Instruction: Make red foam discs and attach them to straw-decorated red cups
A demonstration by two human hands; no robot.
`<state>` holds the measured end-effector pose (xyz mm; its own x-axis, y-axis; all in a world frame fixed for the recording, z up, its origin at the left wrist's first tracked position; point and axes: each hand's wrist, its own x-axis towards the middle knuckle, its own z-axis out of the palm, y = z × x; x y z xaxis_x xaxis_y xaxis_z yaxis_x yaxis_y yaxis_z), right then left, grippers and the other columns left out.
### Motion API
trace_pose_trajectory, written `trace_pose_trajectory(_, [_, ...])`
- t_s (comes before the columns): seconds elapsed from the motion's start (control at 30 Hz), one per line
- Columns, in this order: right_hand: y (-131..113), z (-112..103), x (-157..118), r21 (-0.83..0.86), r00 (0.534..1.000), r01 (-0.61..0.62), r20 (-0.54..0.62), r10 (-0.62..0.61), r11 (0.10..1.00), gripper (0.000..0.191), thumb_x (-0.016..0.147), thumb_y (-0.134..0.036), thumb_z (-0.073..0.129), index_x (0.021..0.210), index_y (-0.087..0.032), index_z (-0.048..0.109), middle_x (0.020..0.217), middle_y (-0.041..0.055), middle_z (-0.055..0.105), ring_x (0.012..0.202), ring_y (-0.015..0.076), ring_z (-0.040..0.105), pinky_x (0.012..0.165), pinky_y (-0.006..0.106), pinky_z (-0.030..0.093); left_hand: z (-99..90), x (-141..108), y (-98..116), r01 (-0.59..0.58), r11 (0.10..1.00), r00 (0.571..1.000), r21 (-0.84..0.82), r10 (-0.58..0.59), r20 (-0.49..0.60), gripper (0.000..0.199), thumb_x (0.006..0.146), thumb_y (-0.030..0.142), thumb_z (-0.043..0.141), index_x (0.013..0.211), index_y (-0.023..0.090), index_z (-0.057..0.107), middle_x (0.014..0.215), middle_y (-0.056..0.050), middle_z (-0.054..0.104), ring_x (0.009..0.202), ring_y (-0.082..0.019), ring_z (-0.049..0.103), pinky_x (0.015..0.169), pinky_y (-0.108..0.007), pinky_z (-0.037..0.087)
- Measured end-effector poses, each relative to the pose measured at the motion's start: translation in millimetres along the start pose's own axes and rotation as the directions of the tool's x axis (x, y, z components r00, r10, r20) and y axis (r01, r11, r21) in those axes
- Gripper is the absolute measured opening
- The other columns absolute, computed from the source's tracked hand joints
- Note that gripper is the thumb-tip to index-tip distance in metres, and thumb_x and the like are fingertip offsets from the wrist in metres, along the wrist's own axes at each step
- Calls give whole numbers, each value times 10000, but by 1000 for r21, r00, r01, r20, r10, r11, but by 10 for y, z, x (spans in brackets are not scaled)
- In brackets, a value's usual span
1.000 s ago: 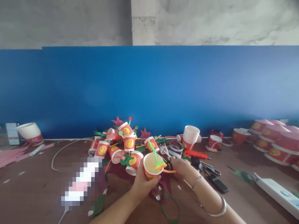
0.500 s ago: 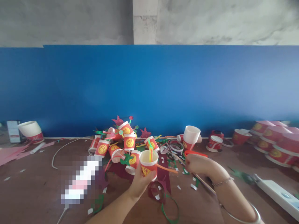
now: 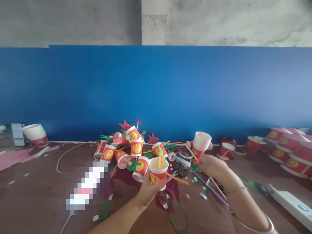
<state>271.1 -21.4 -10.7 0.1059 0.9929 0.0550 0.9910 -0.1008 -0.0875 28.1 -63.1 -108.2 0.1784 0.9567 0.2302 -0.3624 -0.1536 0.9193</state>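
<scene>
A red and white paper cup [image 3: 158,174] is upright in my left hand [image 3: 149,192], whose fingers wrap round it. Yellow and green strips stand inside the cup, and an orange strip [image 3: 177,178] sticks out to its right. Further right, my right hand [image 3: 212,167] has its fingers bent together around a thin wooden stick [image 3: 190,152], with something red at the fingertips. A purple strip [image 3: 209,188] and another stick lie beneath the right wrist. White stacked cups [image 3: 202,141] stand just behind that hand.
A heap of decorated cups [image 3: 136,148] lies at the middle back. Pink-topped cups [image 3: 296,165] are stacked at the right, near a white glue gun [image 3: 292,203]. A blurred bright phone-like object [image 3: 89,185] and paper scraps lie on the brown table [image 3: 36,201].
My right hand has shifted slightly, and a raised stick now shows at its fingers. The red strip that lay behind it is mostly gone from sight. My left hand still holds the cup.
</scene>
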Motion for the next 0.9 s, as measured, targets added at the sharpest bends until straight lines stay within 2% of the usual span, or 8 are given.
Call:
trace_pose_trajectory(0.07, [-92, -126, -47, 85, 993, -3, -121, 14, 996, 227, 849, -279, 440, 700, -189, 586, 709, 75, 658, 634, 203, 609, 532, 271, 378, 4, -10, 20, -19, 1000, 1000, 16, 19, 22, 625, 654, 428, 761, 1200, 200, 559, 1125, -105, 642, 1068, -306, 561, 925, -415, 429])
trace_pose_trajectory(0.1, [-154, -181, -87, 273, 966, 50, -258, 23, 961, 250, 873, -319, 420, 721, -190, 571, 686, 71, 650, 629, 197, 603, 546, 279, 398, 4, -16, 31, -25, 999, 999, 24, 24, 29, 619, 662, 428, 757, 1202, 202, 556, 1131, -106, 639, 1071, -310, 560, 928, -422, 427])
trace_pose_trajectory(0.13, [-220, -228, -136, 480, 931, 160, -364, 29, 862, 239, 880, -348, 424, 761, -193, 562, 672, 62, 645, 623, 184, 604, 561, 278, 425, 3, -22, 40, -28, 999, 999, 32, 27, 32, 607, 670, 426, 752, 1200, 204, 557, 1127, -105, 640, 1065, -311, 563, 926, -427, 428])
trace_pose_trajectory(0.2, [-353, -290, -251, 748, 873, 381, -484, 53, 544, 226, 868, -394, 456, 823, -190, 544, 670, 56, 639, 598, 175, 606, 539, 275, 456, 0, -31, 56, -26, 998, 999, 52, 24, 35, 573, 690, 412, 742, 1194, 210, 561, 1111, -96, 645, 1056, -306, 568, 926, -430, 429])
trace_pose_trajectory(0.23, [-414, -304, -307, 801, 873, 434, -487, 26, 413, 224, 850, -407, 497, 814, -191, 541, 670, 52, 640, 582, 170, 604, 518, 270, 457, -2, -34, 61, -25, 998, 999, 61, 23, 34, 555, 697, 407, 737, 1189, 214, 565, 1103, -90, 647, 1055, -305, 568, 928, -430, 429])
trace_pose_trajectory(0.3, [-517, -292, -396, 838, 885, 462, -458, -84, 290, 224, 824, -400, 550, 740, -192, 539, 632, 36, 628, 547, 152, 591, 482, 251, 442, -3, -38, 70, -31, 997, 999, 70, 29, 33, 540, 699, 414, 735, 1178, 224, 571, 1097, -82, 649, 1057, -307, 567, 932, -435, 428])
trace_pose_trajectory(0.47, [-681, -133, -447, 858, 871, 433, -321, -372, 275, 195, 863, -345, 525, 761, -183, 559, 699, 34, 645, 638, 149, 598, 557, 252, 465, 18, -44, 96, -55, 997, 998, 45, 54, 34, 549, 706, 445, 726, 1193, 246, 572, 1126, -79, 648, 1072, -307, 566, 940, -432, 430])
trace_pose_trajectory(0.9, [-770, -20, -453, 782, 829, 515, -349, -437, 352, 181, 905, -298, 463, 788, -186, 543, 727, 25, 607, 705, 157, 560, 613, 265, 434, -17, -25, 75, -59, 998, 998, 2, 59, 32, 588, 726, 391, 728, 1260, 229, 542, 1243, -104, 606, 1168, -314, 527, 994, -441, 400])
